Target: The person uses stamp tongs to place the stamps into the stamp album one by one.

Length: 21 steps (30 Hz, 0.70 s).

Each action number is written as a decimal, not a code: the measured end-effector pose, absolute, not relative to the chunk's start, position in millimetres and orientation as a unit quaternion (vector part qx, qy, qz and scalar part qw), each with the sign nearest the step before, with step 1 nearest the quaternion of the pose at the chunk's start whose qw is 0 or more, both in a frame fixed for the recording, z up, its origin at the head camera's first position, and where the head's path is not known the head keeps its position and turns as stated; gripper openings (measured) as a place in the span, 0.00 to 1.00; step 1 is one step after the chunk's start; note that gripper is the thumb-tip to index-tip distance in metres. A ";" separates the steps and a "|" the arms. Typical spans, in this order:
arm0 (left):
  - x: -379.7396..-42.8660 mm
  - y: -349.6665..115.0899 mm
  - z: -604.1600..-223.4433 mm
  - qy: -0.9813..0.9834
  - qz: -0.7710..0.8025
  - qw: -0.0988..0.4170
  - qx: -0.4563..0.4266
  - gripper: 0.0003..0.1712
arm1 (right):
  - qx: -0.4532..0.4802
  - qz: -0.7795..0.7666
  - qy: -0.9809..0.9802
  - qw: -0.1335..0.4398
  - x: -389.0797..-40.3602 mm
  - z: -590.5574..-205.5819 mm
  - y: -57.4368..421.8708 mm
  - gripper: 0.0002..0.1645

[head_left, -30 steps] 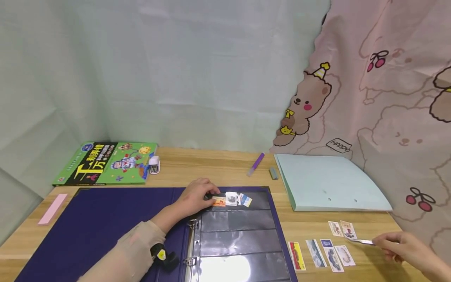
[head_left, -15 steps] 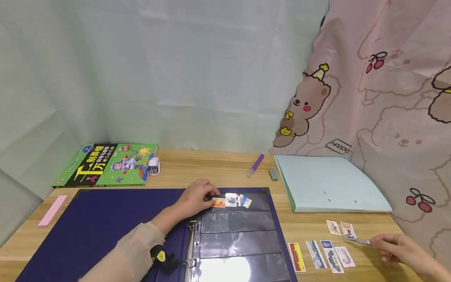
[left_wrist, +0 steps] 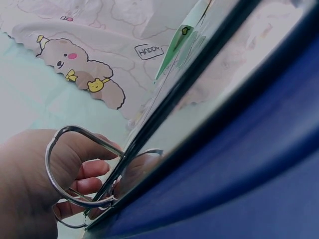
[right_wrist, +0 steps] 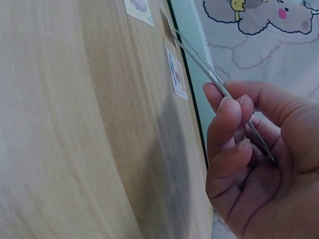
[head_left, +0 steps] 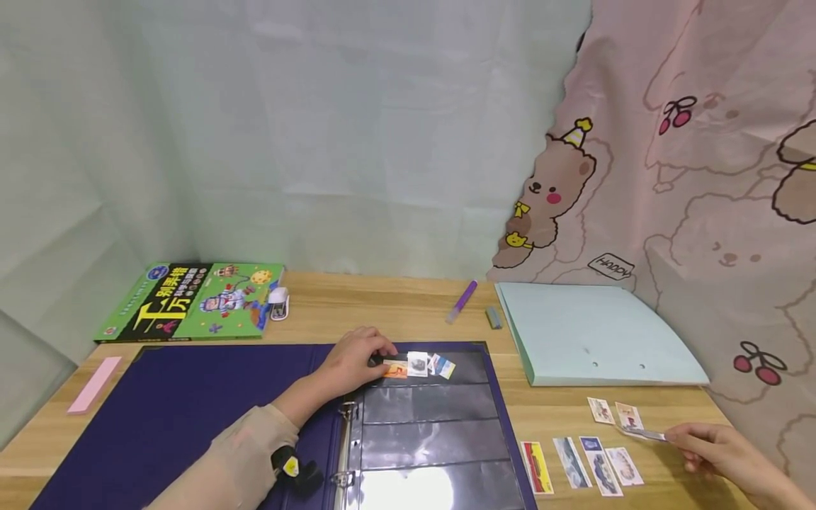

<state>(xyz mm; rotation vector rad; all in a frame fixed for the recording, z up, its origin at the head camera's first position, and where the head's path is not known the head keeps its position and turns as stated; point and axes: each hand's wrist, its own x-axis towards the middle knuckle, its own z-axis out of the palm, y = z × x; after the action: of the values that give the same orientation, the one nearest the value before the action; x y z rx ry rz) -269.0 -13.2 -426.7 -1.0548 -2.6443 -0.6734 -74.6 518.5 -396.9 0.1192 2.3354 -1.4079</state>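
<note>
My left hand (head_left: 357,358) rests at the top inner corner of a black stamp album page (head_left: 433,404), fingertips at an orange stamp (head_left: 397,369). Beside that lie a grey-and-white stamp (head_left: 417,364) and a tilted blue-and-yellow one. In the left wrist view, my thumb and fingers show behind a metal binder ring (left_wrist: 51,164). My right hand (head_left: 714,450) pinches metal tweezers (right_wrist: 214,77). Their tips meet the edge of a small stamp (head_left: 601,411) on the wooden table. Just right of it another stamp (head_left: 628,416) lies under the tweezers' line.
Several longer stamps (head_left: 601,466) lie in a row right of the navy binder cover (head_left: 191,411). Behind are a pale green folder (head_left: 599,333), a purple pen (head_left: 462,301), a grey eraser (head_left: 494,317), a green book (head_left: 223,304), a small white stapler (head_left: 278,303) and a pink strip (head_left: 94,384).
The tweezers and right hand have shifted slightly left, and the small stamp at their tips has slid left, away from its neighbour. My left hand stays in place.
</note>
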 end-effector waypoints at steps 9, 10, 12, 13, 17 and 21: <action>-268.7 -13.5 -426.8 -0.897 -0.231 0.112 -0.361 0.10 | 0.029 -0.493 0.850 0.182 -75.6 -395.8 517.9 0.21; -268.6 -13.5 -426.9 -0.897 -0.231 0.112 -0.360 0.10 | 0.027 -0.492 0.851 0.182 -75.8 -395.6 517.9 0.21; -268.6 -13.6 -427.1 -0.897 -0.231 0.110 -0.360 0.10 | 0.024 -0.492 0.851 0.180 -76.0 -395.0 517.7 0.21; -268.6 -13.5 -427.3 -0.898 -0.230 0.110 -0.359 0.11 | 0.021 -0.493 0.851 0.179 -75.9 -394.6 517.8 0.21; -268.4 -13.3 -427.3 -0.899 -0.230 0.108 -0.358 0.11 | 0.014 -0.499 0.846 0.187 -76.7 -392.1 517.5 0.21; -268.3 -13.1 -426.9 -0.898 -0.231 0.109 -0.357 0.11 | 0.012 -0.502 0.843 0.195 -78.1 -389.4 517.0 0.21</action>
<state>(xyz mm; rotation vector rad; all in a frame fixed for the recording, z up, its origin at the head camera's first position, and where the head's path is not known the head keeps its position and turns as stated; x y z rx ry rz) -268.3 -13.1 -426.9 -1.0501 -2.6420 -0.6806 -78.1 517.0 -389.4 0.0348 2.3623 -1.4074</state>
